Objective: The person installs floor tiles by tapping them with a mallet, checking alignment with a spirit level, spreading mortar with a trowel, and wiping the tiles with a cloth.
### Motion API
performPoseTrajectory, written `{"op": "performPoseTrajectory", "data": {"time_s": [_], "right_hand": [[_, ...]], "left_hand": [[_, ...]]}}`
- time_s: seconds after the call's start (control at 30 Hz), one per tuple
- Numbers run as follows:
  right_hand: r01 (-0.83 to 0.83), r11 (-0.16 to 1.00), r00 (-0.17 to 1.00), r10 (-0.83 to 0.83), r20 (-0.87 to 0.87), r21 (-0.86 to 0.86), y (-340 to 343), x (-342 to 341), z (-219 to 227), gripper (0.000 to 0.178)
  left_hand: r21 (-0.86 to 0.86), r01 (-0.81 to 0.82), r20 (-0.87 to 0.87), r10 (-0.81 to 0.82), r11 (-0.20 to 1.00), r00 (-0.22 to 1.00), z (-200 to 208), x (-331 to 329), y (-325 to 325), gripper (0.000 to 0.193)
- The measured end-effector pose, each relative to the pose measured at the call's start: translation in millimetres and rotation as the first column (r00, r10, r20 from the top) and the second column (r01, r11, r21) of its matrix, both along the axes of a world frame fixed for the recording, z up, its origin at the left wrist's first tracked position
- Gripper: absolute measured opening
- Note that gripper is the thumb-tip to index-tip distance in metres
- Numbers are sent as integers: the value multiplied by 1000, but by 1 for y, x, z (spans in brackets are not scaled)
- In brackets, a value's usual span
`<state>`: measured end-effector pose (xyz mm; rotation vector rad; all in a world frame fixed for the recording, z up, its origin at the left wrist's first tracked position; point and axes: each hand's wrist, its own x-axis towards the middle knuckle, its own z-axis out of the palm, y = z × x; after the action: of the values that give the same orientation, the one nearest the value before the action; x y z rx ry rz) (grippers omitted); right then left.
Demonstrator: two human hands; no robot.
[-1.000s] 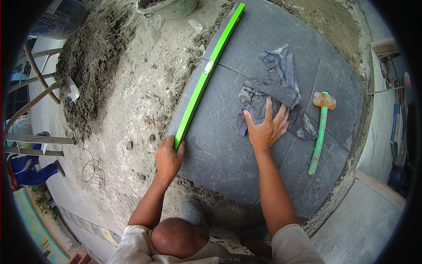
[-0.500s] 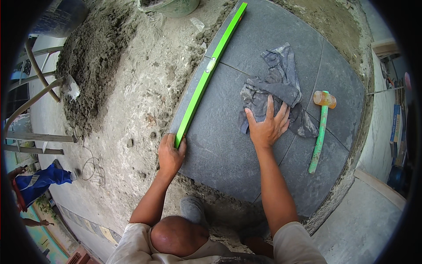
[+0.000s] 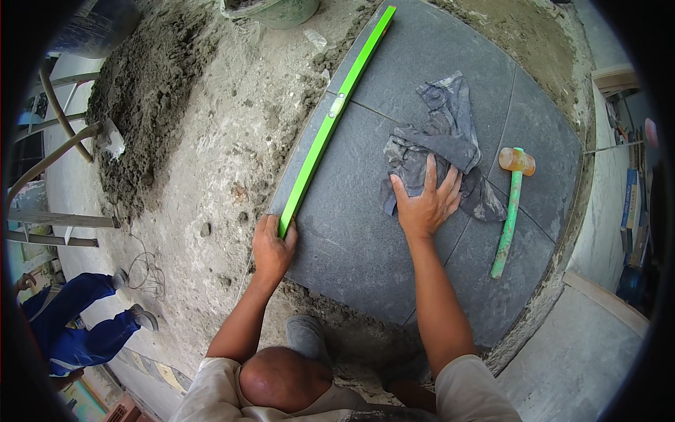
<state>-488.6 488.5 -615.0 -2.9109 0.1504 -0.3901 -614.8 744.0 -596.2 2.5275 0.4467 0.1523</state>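
Note:
A long bright green spirit level [image 3: 318, 156] lies along the left edge of the dark grey floor tiles [image 3: 351, 246]. My left hand [image 3: 273, 243] is closed round its near end. Spread fingers of my right hand [image 3: 429, 204] rest flat on a crumpled, dirty grey cloth [image 3: 453, 144] in the middle of the tiles, pressing on it without gripping. To the right of that cloth lies a mallet with an amber head [image 3: 517, 161] and a green handle [image 3: 508, 225]; neither hand touches it.
Grey mortar [image 3: 151, 105] is heaped at the left, beside a shovel [image 3: 110, 138]. A green tub [image 3: 281, 13] stands at the far edge. At lower left another person in blue trousers [image 3: 91, 316] is on the paving. Thin wire [image 3: 148, 274] lies on rough ground.
The person at lower left has come further into view, both legs now showing in mid-stride. My hands, the spirit level and the cloth stay practically where they were.

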Motion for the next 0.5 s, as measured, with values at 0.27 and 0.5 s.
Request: {"op": "performPoseTrajectory", "data": {"time_s": [0.27, 0.5], "right_hand": [[1, 1000, 1000, 0, 17, -3, 1, 0, 1, 84], [8, 1000, 1000, -8, 5, 22, 0, -1, 4, 84]], "left_hand": [[-9, -12, 5, 12, 1000, 1000, 0, 0, 1, 18], [-11, 19, 2, -19, 1000, 1000, -1, -1, 3, 19]]}}
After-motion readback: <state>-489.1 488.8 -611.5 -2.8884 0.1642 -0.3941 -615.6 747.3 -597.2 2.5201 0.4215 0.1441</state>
